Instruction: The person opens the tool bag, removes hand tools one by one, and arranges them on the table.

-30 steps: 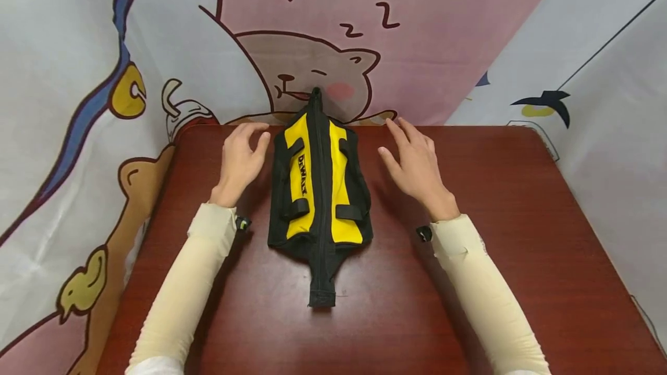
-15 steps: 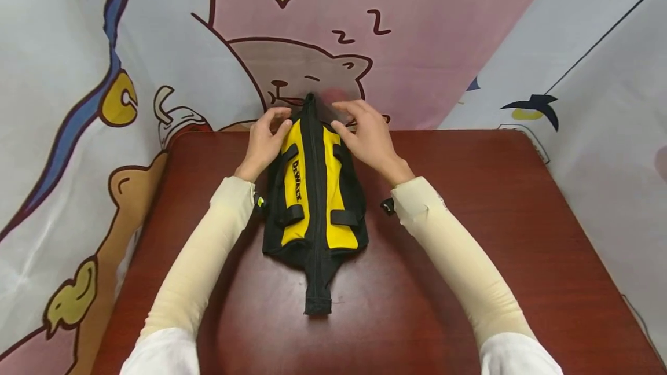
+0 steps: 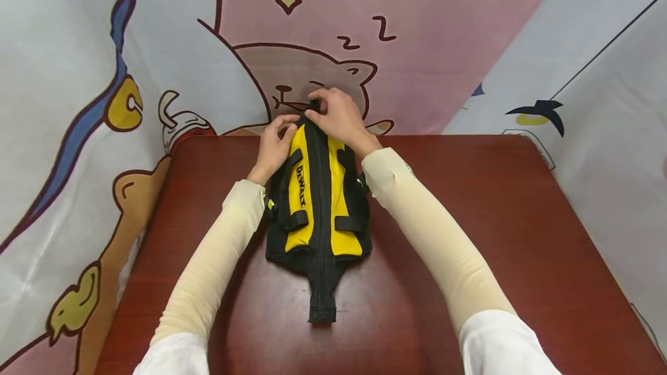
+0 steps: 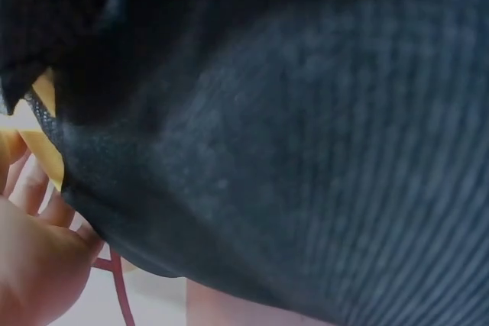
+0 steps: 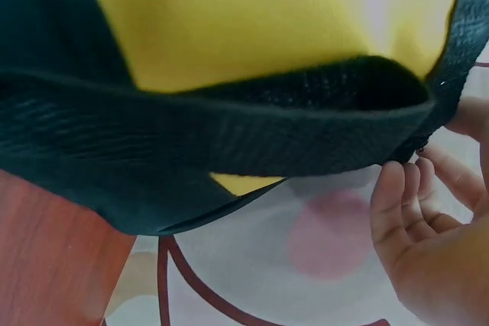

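Observation:
A black and yellow tool bag (image 3: 323, 201) with DEWALT lettering lies lengthwise on the table, its long black zipper running along the top. My right hand (image 3: 341, 117) is at the far end, thumb and forefinger pinching the black zipper end. Beside it, my left hand (image 3: 273, 146) holds the bag's far left corner between thumb and fingers. In the left wrist view, black fabric hides part of the left hand (image 4: 42, 242). The right wrist view has the bag's strap handle (image 5: 229, 131) in front, with the right hand (image 5: 435, 227) at the zipper end.
The dark red wooden table (image 3: 484, 236) extends on both sides of the bag. A printed cartoon curtain (image 3: 417, 57) hangs right behind the table's far edge and along both sides. The bag's near end tab (image 3: 322, 312) points toward me.
Both hands have moved inward from either side of the bag to its far end. The right hand has taken hold of the zipper end, the left the far corner. The bag stays in place.

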A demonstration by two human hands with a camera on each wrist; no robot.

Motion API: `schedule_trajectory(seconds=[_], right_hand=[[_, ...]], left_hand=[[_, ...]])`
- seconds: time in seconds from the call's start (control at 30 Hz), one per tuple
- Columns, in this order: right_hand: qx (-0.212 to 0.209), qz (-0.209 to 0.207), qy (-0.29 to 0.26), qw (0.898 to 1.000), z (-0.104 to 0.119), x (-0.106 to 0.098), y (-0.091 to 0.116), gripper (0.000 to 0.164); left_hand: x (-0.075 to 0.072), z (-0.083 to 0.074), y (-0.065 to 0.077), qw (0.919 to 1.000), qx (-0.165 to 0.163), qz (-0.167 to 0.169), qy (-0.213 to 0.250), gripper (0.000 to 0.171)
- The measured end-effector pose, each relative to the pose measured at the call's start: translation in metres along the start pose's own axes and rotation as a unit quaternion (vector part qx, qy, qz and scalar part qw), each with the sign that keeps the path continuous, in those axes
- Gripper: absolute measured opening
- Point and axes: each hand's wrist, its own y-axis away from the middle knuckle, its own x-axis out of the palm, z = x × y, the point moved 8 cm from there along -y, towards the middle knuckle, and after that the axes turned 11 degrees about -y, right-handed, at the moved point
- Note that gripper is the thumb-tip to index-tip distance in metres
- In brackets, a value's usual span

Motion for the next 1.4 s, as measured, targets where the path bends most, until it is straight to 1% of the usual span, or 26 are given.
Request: schedule_trajectory(seconds=[0.2,0.37,0.6,0.73,0.9,1.0,1.07,1.23,1.4], right_hand=[[0.043,0.019,0.008,0.999,-0.011,0.007,-0.009,0.040],[0.062,0.015,0.026,0.998,-0.014,0.006,-0.011,0.034],[0.065,-0.012,0.059,0.996,-0.013,0.005,-0.012,0.023],[0.063,-0.026,0.048,0.997,-0.014,0.007,-0.011,0.018],[0.059,-0.057,-0.002,0.997,-0.016,0.004,-0.010,0.014],[0.044,-0.080,-0.052,0.994,-0.015,0.001,-0.009,0.013],[0.037,-0.091,-0.092,0.991,-0.015,-0.001,-0.009,0.013],[0.033,-0.110,-0.186,0.976,-0.020,-0.002,-0.004,0.012],[0.035,-0.127,-0.273,0.953,-0.027,0.000,0.000,0.012]], left_hand=[[0.009,0.003,0.002,0.9999,-0.005,-0.012,0.007,0.030],[0.012,0.001,0.003,0.9997,-0.002,-0.023,0.011,0.028],[0.013,0.001,0.004,0.9995,0.004,-0.025,0.019,0.027],[0.013,0.000,0.005,0.9996,0.001,-0.024,0.016,0.028],[0.010,-0.001,0.003,0.9993,0.000,-0.030,0.023,0.027],[0.008,0.000,0.002,0.9990,-0.003,-0.034,0.029,0.027],[0.007,0.001,0.001,0.9989,-0.006,-0.035,0.031,0.026],[0.003,0.003,-0.001,0.9990,-0.011,-0.036,0.023,0.026],[-0.002,0.003,-0.001,0.9988,-0.017,-0.043,0.015,0.025]])
